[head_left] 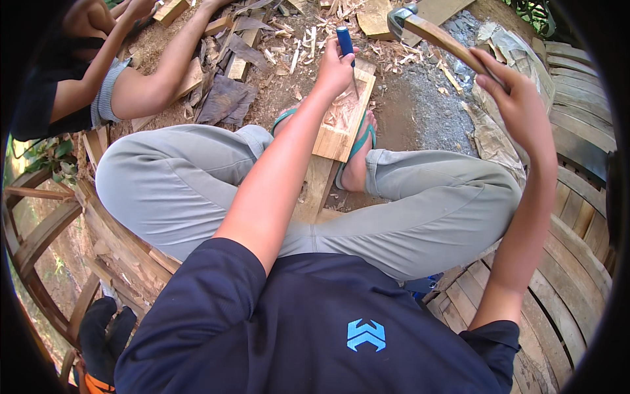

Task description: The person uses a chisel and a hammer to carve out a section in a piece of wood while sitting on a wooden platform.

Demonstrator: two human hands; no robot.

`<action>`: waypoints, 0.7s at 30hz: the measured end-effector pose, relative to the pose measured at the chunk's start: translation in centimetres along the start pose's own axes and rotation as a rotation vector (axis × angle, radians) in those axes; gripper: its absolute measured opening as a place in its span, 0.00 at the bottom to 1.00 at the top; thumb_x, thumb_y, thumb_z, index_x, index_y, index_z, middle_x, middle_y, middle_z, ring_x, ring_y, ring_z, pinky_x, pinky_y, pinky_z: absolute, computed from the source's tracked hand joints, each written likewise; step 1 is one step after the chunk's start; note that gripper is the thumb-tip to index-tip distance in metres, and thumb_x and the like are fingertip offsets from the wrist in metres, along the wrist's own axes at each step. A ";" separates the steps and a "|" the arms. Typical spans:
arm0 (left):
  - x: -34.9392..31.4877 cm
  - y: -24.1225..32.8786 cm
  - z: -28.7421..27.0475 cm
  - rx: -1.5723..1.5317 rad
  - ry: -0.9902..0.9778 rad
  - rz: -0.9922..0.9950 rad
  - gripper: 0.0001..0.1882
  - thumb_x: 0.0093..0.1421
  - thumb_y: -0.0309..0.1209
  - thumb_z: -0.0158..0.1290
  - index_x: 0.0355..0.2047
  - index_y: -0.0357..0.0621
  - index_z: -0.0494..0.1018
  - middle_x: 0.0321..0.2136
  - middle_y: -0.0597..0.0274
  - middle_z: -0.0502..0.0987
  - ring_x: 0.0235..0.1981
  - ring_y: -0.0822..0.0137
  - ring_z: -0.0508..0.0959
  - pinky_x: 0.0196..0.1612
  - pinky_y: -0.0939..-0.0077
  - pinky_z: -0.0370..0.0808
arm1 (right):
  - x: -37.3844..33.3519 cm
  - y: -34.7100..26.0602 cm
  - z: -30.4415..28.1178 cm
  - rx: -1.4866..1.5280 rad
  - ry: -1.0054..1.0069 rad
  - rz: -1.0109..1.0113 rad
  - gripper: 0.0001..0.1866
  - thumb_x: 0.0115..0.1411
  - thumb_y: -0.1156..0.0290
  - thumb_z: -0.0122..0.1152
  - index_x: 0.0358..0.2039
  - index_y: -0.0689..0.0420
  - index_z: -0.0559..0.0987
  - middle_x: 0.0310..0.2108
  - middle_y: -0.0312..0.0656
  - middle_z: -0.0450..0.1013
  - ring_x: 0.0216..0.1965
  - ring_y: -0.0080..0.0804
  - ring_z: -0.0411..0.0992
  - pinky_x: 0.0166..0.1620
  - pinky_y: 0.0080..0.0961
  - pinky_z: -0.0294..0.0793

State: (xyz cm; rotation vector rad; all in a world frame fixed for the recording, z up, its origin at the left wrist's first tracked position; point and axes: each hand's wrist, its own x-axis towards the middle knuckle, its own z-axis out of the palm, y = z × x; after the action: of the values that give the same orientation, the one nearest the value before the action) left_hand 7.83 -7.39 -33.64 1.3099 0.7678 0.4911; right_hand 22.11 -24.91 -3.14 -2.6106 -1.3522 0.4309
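Note:
My left hand (335,69) is closed around a chisel with a blue handle (344,41). The chisel's thin metal blade points down at a wooden board (335,139) lying between my feet. Pale shavings and a carved area show on the board's face, around the blade. Raised to the right, my right hand (515,98) grips a hammer (441,41) by its wooden handle. The hammer's metal head is up at the far side, apart from the chisel. Below the board, a longer wooden piece (316,187) runs toward me.
Wood shavings (341,13) and offcuts litter the ground ahead. Another person's bare leg and arms (147,92) are at the far left, near dark scraps (226,98). Crumpled paper-like sheeting (492,134) lies at right, beside slatted wood (577,118). My sandalled feet (357,157) flank the board.

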 end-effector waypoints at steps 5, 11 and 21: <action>-1.9 1.5 -0.5 0.096 -0.084 -0.060 0.20 0.71 0.22 0.49 0.61 0.38 0.60 0.53 0.53 0.79 0.55 0.62 0.79 0.58 0.67 0.76 | -3.8 -2.1 3.3 0.122 0.070 0.135 0.22 0.68 0.62 0.62 0.62 0.44 0.78 0.22 0.41 0.68 0.24 0.25 0.61 0.31 0.29 0.65; -3.6 2.2 -1.2 -0.013 -0.201 -0.016 0.18 0.67 0.16 0.51 0.56 0.41 0.70 0.50 0.55 0.79 0.54 0.64 0.80 0.55 0.68 0.79 | -4.7 -4.3 6.9 0.052 0.140 0.225 0.21 0.68 0.58 0.61 0.61 0.43 0.79 0.27 0.49 0.76 0.25 0.34 0.71 0.34 0.34 0.70; -5.2 1.2 -1.9 -0.097 -0.198 0.039 0.18 0.66 0.14 0.49 0.56 0.41 0.69 0.49 0.57 0.79 0.56 0.64 0.78 0.57 0.68 0.77 | -4.0 -5.2 8.7 0.069 -0.027 0.292 0.21 0.67 0.56 0.61 0.61 0.39 0.79 0.39 0.55 0.80 0.43 0.52 0.80 0.46 0.40 0.76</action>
State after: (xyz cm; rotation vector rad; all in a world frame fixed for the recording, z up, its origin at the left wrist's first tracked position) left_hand 3.04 -9.59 -31.43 1.2630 0.5487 0.4172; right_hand 12.99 -25.05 -9.19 -2.7598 -0.9446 0.5439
